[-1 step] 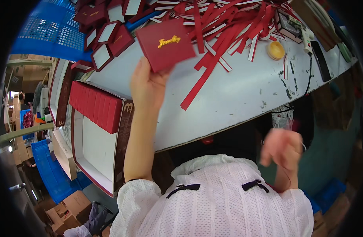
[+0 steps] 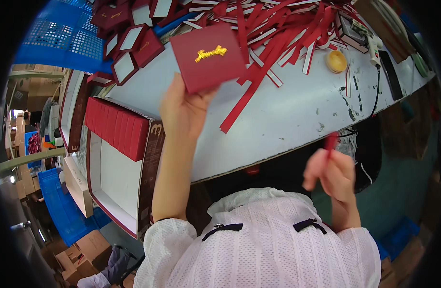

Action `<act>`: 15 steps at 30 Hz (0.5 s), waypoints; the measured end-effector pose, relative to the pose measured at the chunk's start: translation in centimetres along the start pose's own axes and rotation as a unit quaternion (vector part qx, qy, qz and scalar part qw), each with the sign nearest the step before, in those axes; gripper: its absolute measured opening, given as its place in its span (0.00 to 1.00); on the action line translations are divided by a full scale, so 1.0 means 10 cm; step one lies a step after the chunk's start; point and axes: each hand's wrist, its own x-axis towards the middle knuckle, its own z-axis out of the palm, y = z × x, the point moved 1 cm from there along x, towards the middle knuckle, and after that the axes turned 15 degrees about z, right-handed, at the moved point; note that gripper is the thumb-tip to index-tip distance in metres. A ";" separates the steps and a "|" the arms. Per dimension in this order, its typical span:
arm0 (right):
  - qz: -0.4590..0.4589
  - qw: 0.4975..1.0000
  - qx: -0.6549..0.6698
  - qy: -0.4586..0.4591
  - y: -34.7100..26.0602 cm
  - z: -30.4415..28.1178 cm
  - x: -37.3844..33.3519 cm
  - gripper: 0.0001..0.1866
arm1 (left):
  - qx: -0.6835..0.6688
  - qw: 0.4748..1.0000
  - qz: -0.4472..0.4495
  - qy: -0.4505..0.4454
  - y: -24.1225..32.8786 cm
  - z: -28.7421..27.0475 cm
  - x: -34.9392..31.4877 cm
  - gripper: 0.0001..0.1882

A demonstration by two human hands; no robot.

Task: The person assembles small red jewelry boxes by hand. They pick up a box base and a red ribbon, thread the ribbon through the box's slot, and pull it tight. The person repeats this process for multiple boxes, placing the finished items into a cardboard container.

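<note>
Nearest is the wearer's white knitted top (image 2: 259, 240), with the right hand (image 2: 332, 175) raised beyond it, just off the table's front edge; its fingers are curled and appear to pinch a slim red piece (image 2: 330, 143), too blurred to identify, which juts upward, a hold that leaves most of it free. To the left, beside the left forearm, an open carton (image 2: 116, 168) holds 1 row of red boxes (image 2: 117, 127) packed face to face at its far end; such tight packing probably keeps them upright, and the carton's spot puts it within easy reach. Farther on, the left hand (image 2: 188, 108) grips 1 dark red box (image 2: 197, 74) by its lower edge, raised above the grey-white table (image 2: 273, 120); gripping so low seems meant to leave the broad face, with its gold ornament (image 2: 211, 54), uncovered and turned up to view. Past the box's right side, red strips with white undersides (image 2: 278, 36) lie in a loose tangle, some ends trailing toward the wearer, likely so that single lengths can be picked out. A round yellow tub (image 2: 336, 61) sits to their right, apart from the tangle. At the far left, more dark red boxes (image 2: 134, 45) are heaped against a blue perforated crate (image 2: 55, 33).
</note>
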 end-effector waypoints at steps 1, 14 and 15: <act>-0.008 0.999 -0.043 0.025 0.06 0.06 0.13 0.11 | -0.046 0.998 -0.031 -0.003 0.02 0.03 -0.10 0.17; -0.146 0.984 0.063 0.079 0.02 0.40 0.74 0.07 | -0.010 0.985 0.060 -0.162 -0.28 0.00 -1.05 0.20; -0.142 0.984 0.064 0.088 0.06 0.39 0.77 0.07 | 0.063 0.986 0.069 -0.138 -0.31 0.03 -1.09 0.19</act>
